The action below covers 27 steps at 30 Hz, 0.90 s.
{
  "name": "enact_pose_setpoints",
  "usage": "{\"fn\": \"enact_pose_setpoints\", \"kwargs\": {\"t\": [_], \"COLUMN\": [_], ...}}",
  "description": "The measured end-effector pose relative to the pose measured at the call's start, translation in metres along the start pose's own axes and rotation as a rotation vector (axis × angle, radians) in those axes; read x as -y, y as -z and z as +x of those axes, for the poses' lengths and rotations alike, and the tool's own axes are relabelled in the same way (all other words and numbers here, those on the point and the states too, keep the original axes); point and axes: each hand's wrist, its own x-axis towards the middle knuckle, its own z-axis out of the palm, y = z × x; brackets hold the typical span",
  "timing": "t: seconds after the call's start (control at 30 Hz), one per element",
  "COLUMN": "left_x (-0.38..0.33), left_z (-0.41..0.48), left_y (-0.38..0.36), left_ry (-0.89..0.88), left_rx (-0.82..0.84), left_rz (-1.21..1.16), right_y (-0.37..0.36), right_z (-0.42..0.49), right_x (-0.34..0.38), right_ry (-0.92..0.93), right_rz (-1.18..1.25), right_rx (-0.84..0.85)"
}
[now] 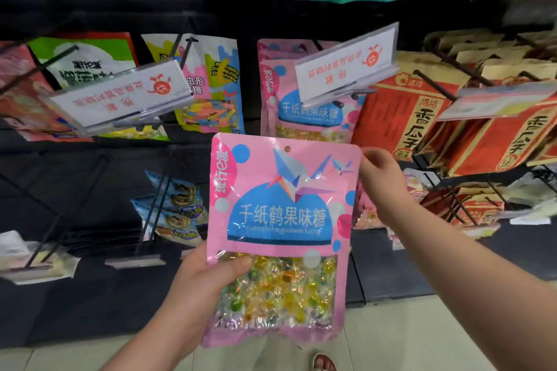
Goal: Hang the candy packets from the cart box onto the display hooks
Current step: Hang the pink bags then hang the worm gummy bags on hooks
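Candy packet [280, 220], left hand [208, 274] gripping lower-left edge, right hand [382, 175] pinching top-right corner

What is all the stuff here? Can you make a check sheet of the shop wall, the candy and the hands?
Surface: black display wall with hooks; pale floor tiles below.
Job's things: pink candy packet held up, not yet hung; matching pink packets hang behind a price tag. Cart box not in view.
Clutter: nothing seen.
Hands: left hand grips the packet's lower left; right hand at its top right corner, grip unclear.
Cables: nothing seen.
Surroundings: red seed bags right, worm candy packet left, sandalled foot below.
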Motion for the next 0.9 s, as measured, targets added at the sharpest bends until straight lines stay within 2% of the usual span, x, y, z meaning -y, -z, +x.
{"fn": "enact_pose_setpoints", "kwargs": {"t": [0.1,0.17,0.23,0.4,0.47,0.9], "left_x": [-0.004,-0.006,-0.008,-0.014,-0.017,-0.024], "left_z": [0.001,0.003,0.005,0.013,0.015,0.025], "left_y": [-0.013,-0.023,-0.031,-0.044,-0.048,-0.057], "left_ry": [-0.010,0.011,0.038,-0.034,-0.048,-0.015], "left_rx": [0.033,0.066,0.075,0.110,0.127,0.161], "left_rz": [-0.009,-0.034,-0.050,0.002,-0.002,-0.052], "right_y": [0.015,0.025,0.032,0.042,0.043,0.040], "right_z": [-0.045,-0.068,-0.086,-0.102,-0.100,-0.083], "right_x": [-0.003,-0.014,-0.021,-0.016,-0.012,-0.003], "right_ry": [-0.093,-0.191,-0.236,-0.020,0.011,0.002], "right_rz": [0.176,0.289,0.333,0.315,0.310,0.283], "right_rx": [0.227,0.284,0.285,0.236,0.230,0.151]}}
